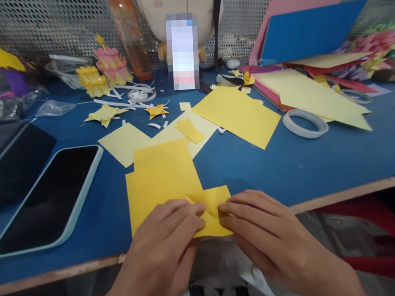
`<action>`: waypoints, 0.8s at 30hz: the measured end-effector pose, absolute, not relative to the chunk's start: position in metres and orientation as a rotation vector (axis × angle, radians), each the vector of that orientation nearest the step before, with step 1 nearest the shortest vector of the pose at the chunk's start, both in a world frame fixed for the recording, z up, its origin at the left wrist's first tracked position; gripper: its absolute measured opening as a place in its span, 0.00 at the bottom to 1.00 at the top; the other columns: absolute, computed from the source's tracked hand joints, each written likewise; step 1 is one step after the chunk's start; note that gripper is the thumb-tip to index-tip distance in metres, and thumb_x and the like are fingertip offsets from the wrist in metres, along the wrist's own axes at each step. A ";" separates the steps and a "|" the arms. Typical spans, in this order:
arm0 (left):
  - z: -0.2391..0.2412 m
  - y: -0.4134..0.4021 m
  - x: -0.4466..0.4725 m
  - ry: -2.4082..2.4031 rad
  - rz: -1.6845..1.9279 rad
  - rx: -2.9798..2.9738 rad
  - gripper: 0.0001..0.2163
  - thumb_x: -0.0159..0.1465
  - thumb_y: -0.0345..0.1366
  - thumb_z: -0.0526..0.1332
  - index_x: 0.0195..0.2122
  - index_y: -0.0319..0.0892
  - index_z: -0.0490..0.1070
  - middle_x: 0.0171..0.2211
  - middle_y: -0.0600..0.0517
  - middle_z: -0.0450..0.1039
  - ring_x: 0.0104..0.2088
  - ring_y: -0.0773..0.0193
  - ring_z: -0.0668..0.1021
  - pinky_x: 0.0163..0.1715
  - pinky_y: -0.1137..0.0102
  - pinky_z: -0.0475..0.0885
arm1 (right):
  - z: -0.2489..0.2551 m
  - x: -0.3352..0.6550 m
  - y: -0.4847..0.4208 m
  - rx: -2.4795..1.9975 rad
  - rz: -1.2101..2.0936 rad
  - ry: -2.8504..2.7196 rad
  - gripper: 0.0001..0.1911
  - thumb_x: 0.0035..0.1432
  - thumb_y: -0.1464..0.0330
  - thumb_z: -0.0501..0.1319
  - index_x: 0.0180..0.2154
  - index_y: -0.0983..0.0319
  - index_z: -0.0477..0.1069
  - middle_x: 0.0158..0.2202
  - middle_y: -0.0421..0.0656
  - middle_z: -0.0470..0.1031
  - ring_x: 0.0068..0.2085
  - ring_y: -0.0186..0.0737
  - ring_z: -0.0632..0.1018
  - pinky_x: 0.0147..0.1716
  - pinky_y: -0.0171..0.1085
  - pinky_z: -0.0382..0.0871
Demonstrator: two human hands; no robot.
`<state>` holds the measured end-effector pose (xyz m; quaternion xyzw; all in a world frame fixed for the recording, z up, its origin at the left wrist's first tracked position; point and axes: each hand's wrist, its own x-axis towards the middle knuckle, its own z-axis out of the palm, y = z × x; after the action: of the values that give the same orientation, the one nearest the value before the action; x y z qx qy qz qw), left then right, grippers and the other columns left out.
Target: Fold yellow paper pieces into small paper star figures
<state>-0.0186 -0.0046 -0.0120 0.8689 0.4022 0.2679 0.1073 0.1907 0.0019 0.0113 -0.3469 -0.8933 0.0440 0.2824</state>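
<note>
Fingertips first: left hand and right hand lie palm-down with the fingers stretched flat. They are pressing rather than gripping, and nothing is clenched. Pinned under them is a small folded yellow paper showing 1 diagonal crease. It sits at the near edge of the blue tabletop, overlapping a bigger yellow sheet at its 10 o'clock. Out at 9 o'clock lies a phone in a pale blue case, screen dark. Up at 1 o'clock there's another yellow sheet, and at 2 o'clock a white tape roll. Far back at 11 o'clock stand 2 folded paper figures and an orange bottle.
</note>
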 end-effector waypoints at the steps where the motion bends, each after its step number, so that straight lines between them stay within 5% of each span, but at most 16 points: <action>1: -0.011 -0.005 -0.018 1.186 0.766 2.546 0.11 0.63 0.24 0.52 0.41 0.46 0.66 0.44 0.56 0.76 0.46 0.63 0.73 0.47 0.69 0.71 | 0.012 0.191 0.003 -0.929 0.139 -2.399 0.11 0.62 0.75 0.53 0.37 0.64 0.74 0.38 0.45 0.81 0.39 0.41 0.78 0.40 0.40 0.73; 6: -0.008 -0.002 -0.014 1.237 0.722 2.459 0.08 0.64 0.27 0.51 0.36 0.45 0.66 0.45 0.53 0.76 0.40 0.62 0.73 0.42 0.68 0.72 | 0.014 0.193 0.009 -0.895 0.237 -2.454 0.10 0.63 0.73 0.55 0.38 0.65 0.75 0.40 0.44 0.80 0.41 0.42 0.77 0.44 0.41 0.71; 13: -0.007 0.005 -0.014 1.306 0.743 2.398 0.02 0.65 0.35 0.56 0.37 0.47 0.68 0.39 0.57 0.78 0.38 0.67 0.79 0.41 0.75 0.73 | 0.014 0.197 0.018 -1.056 0.493 -2.302 0.06 0.63 0.71 0.57 0.33 0.62 0.71 0.32 0.39 0.78 0.32 0.33 0.75 0.34 0.34 0.69; 20: -0.013 0.001 -0.015 1.632 0.844 2.245 0.12 0.63 0.45 0.59 0.45 0.49 0.67 0.33 0.58 0.78 0.24 0.70 0.80 0.21 0.83 0.74 | 0.013 0.186 0.032 -1.254 0.504 -2.260 0.09 0.61 0.72 0.57 0.27 0.61 0.67 0.24 0.38 0.70 0.26 0.33 0.70 0.26 0.34 0.64; 24: -0.017 -0.002 -0.013 1.599 0.953 2.381 0.15 0.60 0.34 0.63 0.49 0.50 0.67 0.42 0.52 0.77 0.36 0.62 0.81 0.37 0.72 0.78 | 0.012 0.183 0.036 -1.324 0.471 -2.274 0.10 0.60 0.71 0.59 0.26 0.60 0.66 0.25 0.40 0.69 0.27 0.35 0.70 0.24 0.35 0.65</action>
<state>-0.0130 -0.0023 -0.0173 0.7865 0.5280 0.3148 0.0595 0.1832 0.0358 0.0118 -0.4818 -0.8275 0.1714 0.2319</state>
